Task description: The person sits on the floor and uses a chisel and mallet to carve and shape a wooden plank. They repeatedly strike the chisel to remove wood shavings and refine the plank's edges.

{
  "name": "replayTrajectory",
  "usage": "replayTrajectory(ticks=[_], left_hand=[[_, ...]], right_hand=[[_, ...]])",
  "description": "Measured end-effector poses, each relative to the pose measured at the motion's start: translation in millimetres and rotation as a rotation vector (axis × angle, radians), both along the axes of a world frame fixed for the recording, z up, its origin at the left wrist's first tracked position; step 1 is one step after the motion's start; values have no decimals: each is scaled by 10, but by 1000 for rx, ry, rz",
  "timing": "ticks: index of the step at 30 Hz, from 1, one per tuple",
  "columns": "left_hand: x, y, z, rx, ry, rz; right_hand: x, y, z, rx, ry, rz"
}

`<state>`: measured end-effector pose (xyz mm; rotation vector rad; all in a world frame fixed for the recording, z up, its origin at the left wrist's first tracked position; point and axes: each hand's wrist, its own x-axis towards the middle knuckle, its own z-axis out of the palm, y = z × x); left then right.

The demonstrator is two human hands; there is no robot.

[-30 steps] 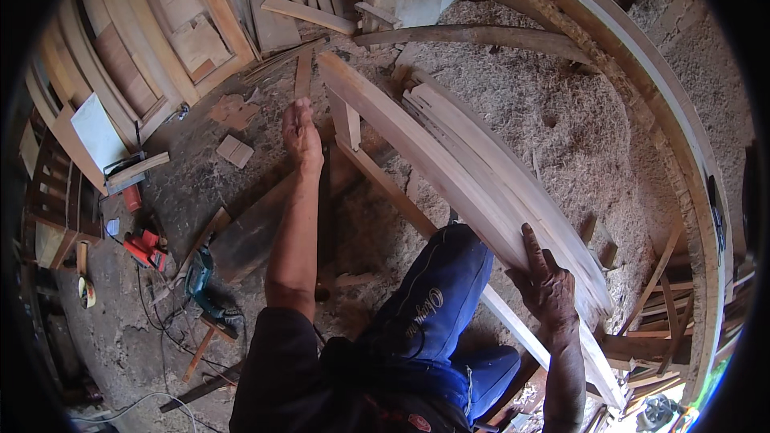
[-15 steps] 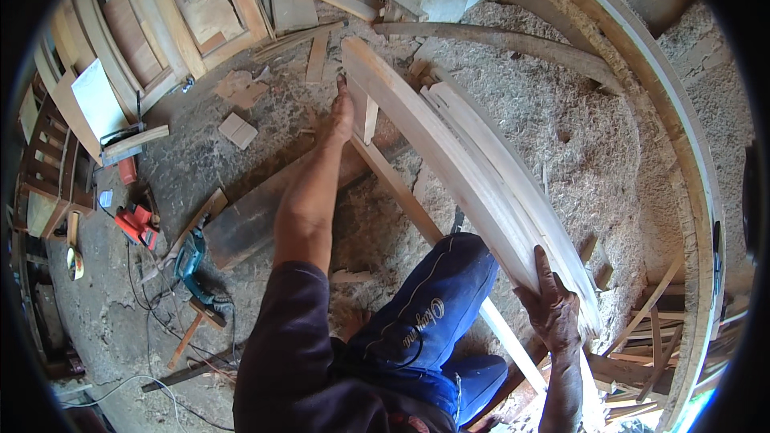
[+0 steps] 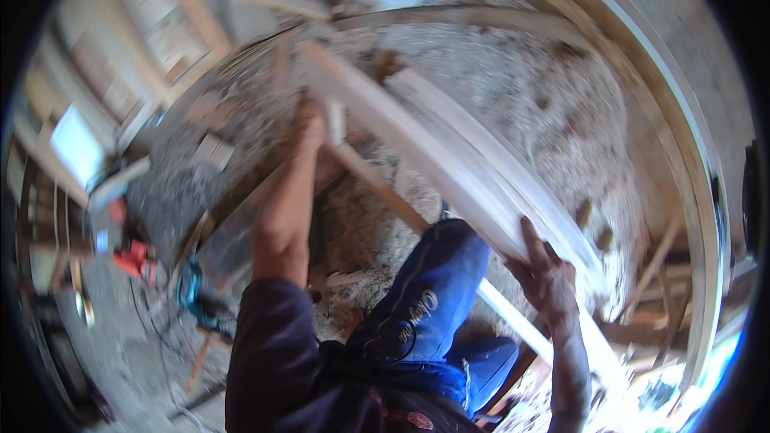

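So we're dealing with one long, pale, flat-faced wooden plank (image 3: pixel 409 138) slanting above a rough, shavings-strewn floor (image 3: pixel 553 104), one slim batten (image 3: pixel 385 188) running near it. Our right hand (image 3: pixel 547 277) is resting on its near part, fingers loosely spread; our left hand (image 3: pixel 309 122) is blurring beside the far end, so we're not telling its grip.

The pale beam (image 3: pixel 413 138) is smooth, matt wood, the blue trousers (image 3: pixel 421 297) matt cloth
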<state>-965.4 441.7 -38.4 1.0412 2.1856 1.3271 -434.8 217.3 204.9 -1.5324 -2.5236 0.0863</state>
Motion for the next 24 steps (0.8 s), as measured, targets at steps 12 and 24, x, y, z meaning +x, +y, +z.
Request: replayTrajectory(ticks=[12, 24], left_hand=[[3442, -1635, 2806, -158, 1197, -1566], [4149, -1633, 2749, -374, 977, -1713]], right_hand=[[117, -152, -441, 77, 40, -61], [4712, -2694, -152, -134, -513, -703]])
